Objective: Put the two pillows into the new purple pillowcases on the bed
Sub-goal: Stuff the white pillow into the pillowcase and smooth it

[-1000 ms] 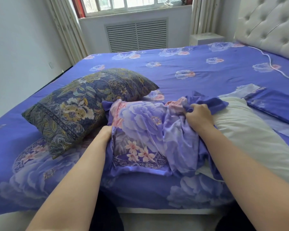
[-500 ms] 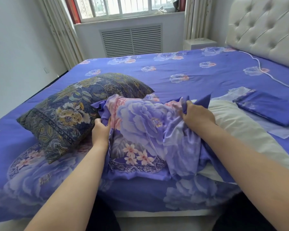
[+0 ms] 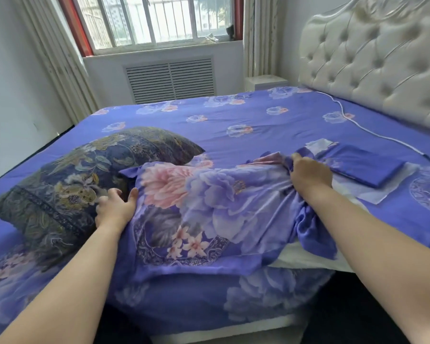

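Pillowcase [image 3: 209, 207], half over the white pillow [image 3: 308, 259], runs left-right; right hand [image 3: 309, 173] clamps its bunched open end, left hand [image 3: 116, 207] rests open-fingered at its closed end.

A purple floral pillowcase [image 3: 209, 207] lay stretched over most of a white pillow [image 3: 305, 256] at the bed's edge; a dark-patterned pillow [image 3: 80, 184] sat beside it, a folded purple pillowcase [image 3: 363, 167] beyond.
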